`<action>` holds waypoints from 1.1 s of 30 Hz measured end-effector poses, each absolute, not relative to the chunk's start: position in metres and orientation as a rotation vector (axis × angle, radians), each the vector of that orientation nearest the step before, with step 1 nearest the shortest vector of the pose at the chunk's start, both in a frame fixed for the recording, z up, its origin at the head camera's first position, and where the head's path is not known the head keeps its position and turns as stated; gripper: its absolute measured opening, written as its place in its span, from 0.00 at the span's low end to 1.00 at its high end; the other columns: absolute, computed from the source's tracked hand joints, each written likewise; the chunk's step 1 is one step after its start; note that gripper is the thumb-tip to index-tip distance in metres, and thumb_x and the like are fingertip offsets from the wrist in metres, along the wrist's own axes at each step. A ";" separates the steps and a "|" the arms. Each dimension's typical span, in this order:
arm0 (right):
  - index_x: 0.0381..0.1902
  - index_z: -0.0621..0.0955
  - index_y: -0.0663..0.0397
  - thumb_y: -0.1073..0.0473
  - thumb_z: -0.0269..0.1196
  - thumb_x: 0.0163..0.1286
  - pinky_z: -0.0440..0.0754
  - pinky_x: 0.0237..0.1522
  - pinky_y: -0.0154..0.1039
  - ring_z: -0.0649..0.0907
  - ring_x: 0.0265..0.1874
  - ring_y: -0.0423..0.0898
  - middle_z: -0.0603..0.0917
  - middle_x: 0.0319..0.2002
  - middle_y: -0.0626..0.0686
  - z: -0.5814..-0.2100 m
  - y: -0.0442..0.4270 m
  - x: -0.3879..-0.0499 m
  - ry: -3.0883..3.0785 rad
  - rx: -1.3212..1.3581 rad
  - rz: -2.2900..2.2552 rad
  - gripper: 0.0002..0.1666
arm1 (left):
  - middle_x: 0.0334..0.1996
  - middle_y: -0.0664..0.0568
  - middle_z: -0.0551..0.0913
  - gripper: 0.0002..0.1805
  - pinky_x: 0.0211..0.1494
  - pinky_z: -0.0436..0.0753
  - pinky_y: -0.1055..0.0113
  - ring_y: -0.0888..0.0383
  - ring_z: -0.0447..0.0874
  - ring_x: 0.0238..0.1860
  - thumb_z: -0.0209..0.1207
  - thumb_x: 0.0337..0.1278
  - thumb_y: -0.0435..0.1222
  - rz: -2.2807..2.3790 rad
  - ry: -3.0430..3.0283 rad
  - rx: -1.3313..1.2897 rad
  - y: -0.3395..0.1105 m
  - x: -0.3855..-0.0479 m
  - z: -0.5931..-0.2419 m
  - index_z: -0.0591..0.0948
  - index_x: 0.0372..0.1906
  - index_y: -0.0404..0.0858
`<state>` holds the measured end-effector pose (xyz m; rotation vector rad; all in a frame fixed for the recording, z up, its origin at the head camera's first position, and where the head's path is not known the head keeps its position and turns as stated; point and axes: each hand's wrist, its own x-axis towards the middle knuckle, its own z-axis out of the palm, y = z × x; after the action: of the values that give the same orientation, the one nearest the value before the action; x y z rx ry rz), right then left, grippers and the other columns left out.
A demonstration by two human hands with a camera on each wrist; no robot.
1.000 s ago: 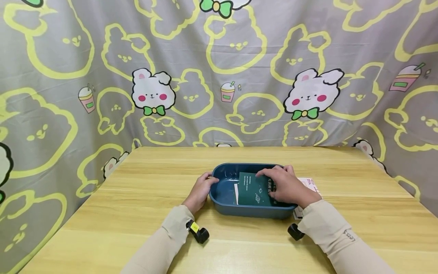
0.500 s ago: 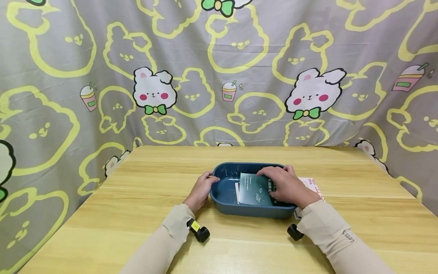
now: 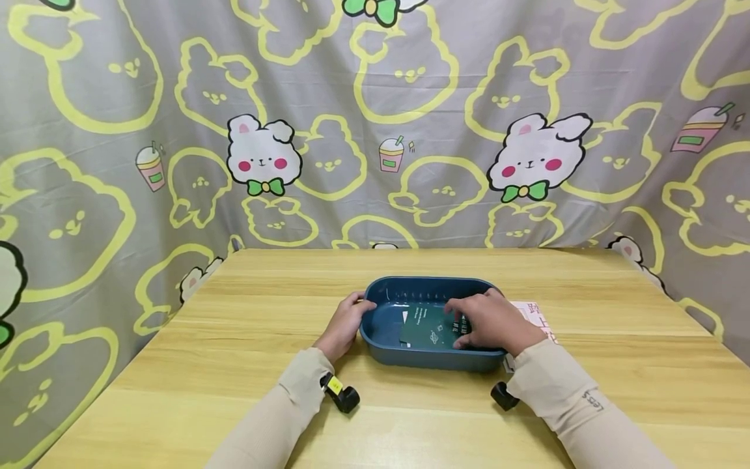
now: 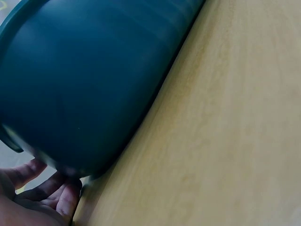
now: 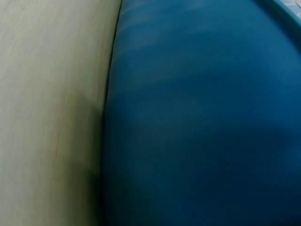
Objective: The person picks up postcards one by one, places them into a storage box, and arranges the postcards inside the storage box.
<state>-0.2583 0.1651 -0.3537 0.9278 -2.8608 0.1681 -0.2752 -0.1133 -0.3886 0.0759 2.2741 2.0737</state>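
Observation:
A dark blue oval basin (image 3: 433, 359) sits on the wooden table. My left hand (image 3: 342, 329) grips its left end, thumb over the rim and fingers against the outer wall; those fingers also show in the left wrist view beside the basin. Inside lies a dark green booklet (image 3: 424, 329) with white lettering and small planet drawings, low on the basin floor. A sliver of white shows at its left edge. My right hand (image 3: 492, 322) reaches over the basin's right end, thumb and fingers spread apart above the booklet. In the right wrist view that hand is hidden.
White printed paper or a booklet with red characters (image 3: 530, 314) lies right of the basin, partly covered by the right arm. The wooden table (image 3: 234, 391) runs back to a grey curtain (image 3: 334, 195) with cartoon bears. Each wrist wears a black camera.
The green booklet has gone down from a raised, tilted position to the basin floor, slightly leftward. My right thumb and fingers have spread from it. The left hand keeps its grip.

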 end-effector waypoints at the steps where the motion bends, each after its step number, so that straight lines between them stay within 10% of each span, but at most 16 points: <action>1: 0.48 0.81 0.46 0.44 0.76 0.49 0.72 0.44 0.52 0.82 0.34 0.41 0.84 0.37 0.41 -0.353 0.165 -0.258 -2.864 0.933 0.157 0.30 | 0.57 0.40 0.73 0.18 0.66 0.64 0.47 0.44 0.66 0.61 0.51 0.64 0.34 2.073 2.276 0.077 -0.113 -0.275 -0.388 0.74 0.56 0.30; 16: 0.46 0.87 0.30 0.53 0.76 0.50 0.74 0.41 0.50 0.81 0.28 0.35 0.87 0.43 0.43 -0.353 0.168 -0.259 -2.844 1.072 0.077 0.22 | 0.57 0.39 0.73 0.18 0.66 0.64 0.47 0.44 0.67 0.60 0.50 0.66 0.33 2.065 2.268 0.108 -0.111 -0.272 -0.383 0.73 0.56 0.28; 26: 0.54 0.84 0.38 0.63 0.75 0.51 0.73 0.37 0.41 0.73 0.21 0.32 0.86 0.47 0.41 -0.351 0.168 -0.258 -2.911 1.081 0.168 0.31 | 0.58 0.39 0.72 0.19 0.67 0.63 0.47 0.44 0.66 0.61 0.50 0.65 0.33 2.073 2.268 0.093 -0.112 -0.272 -0.386 0.73 0.57 0.28; 33: 0.54 0.82 0.47 0.62 0.70 0.58 0.78 0.37 0.42 0.81 0.34 0.40 0.85 0.41 0.44 -0.352 0.169 -0.260 -2.895 1.027 0.348 0.24 | 0.58 0.40 0.72 0.19 0.66 0.64 0.48 0.45 0.67 0.60 0.51 0.64 0.33 2.070 2.277 0.083 -0.112 -0.272 -0.386 0.73 0.57 0.29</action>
<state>-0.2599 0.1690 -0.3518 1.0265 -2.8950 0.3481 -0.2724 -0.1122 -0.3859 0.0831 2.2770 2.0695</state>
